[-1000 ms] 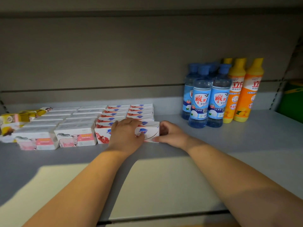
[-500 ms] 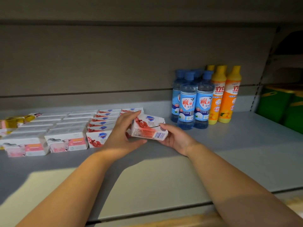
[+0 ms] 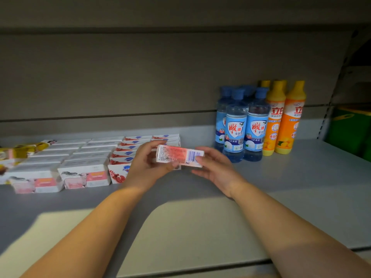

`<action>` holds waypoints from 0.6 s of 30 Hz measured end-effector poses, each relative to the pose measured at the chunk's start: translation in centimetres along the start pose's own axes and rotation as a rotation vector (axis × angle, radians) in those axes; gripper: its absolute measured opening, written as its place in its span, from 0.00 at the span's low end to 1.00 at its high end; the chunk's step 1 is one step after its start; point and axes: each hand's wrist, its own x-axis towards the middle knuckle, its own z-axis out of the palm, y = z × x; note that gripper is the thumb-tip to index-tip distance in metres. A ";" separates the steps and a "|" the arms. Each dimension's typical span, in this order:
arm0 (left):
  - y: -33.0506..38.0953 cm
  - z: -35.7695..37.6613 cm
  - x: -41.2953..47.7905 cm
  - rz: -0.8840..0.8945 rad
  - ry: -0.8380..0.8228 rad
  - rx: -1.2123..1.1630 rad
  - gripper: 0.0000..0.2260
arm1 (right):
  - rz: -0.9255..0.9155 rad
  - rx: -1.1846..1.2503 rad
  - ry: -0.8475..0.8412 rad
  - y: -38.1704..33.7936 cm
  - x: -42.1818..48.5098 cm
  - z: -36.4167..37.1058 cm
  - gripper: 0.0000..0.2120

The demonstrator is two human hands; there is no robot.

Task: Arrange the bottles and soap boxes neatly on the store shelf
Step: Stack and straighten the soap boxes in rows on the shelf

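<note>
A red-and-white soap box (image 3: 178,155) is held above the grey shelf (image 3: 301,177), its barcode side facing me. My left hand (image 3: 146,163) grips its left end, and my right hand (image 3: 214,167) pinches its right end. Behind them, rows of red-and-white soap boxes (image 3: 128,155) lie flat. White-and-pink soap boxes (image 3: 84,175) fill the rows to their left. Blue bottles (image 3: 241,127) and orange bottles (image 3: 285,121) stand upright at the back right.
Yellow packets (image 3: 18,151) lie at the far left edge. Green items (image 3: 351,129) sit in the neighbouring bay at the right. A metal upright (image 3: 329,109) divides the two bays. The shelf's front edge (image 3: 180,265) runs below my forearms.
Both hands lifted one soap box off the front of the row and turned it so its barcode side faces me. The view shifted left and closer.
</note>
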 end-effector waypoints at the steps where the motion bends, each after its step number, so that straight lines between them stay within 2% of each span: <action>1: 0.0 0.0 -0.1 -0.030 -0.020 -0.049 0.24 | -0.087 -0.044 0.037 -0.1 -0.1 -0.1 0.17; 4: 0.0 0.0 0.2 -0.229 -0.013 -0.356 0.26 | -0.278 -0.145 0.026 -0.3 -0.3 0.1 0.29; 7: 0.7 -0.5 0.6 -0.355 -0.098 -0.647 0.24 | -0.401 -0.249 -0.059 -0.5 -1.0 1.1 0.33; 10: 1.1 -1.2 0.5 -0.401 -0.169 -0.731 0.14 | -0.625 -0.481 -0.108 -1.0 -1.7 2.0 0.30; 13: 1.3 -1.4 0.4 -0.329 -0.190 -0.674 0.11 | -0.820 -0.754 -0.085 -1.3 -1.7 1.9 0.31; 15: 1.5 -1.2 0.4 -0.240 -0.123 -0.605 0.09 | -0.744 -0.812 -0.072 -1.4 -1.6 1.5 0.34; 17: 1.7 -0.9 0.2 -0.153 -0.072 -0.543 0.09 | -0.471 -0.617 -0.086 -1.4 -1.7 1.4 0.39; 18: 1.8 -0.7 0.1 -0.113 -0.067 -0.507 0.09 | -0.333 -0.493 -0.100 -1.3 -1.7 1.5 0.38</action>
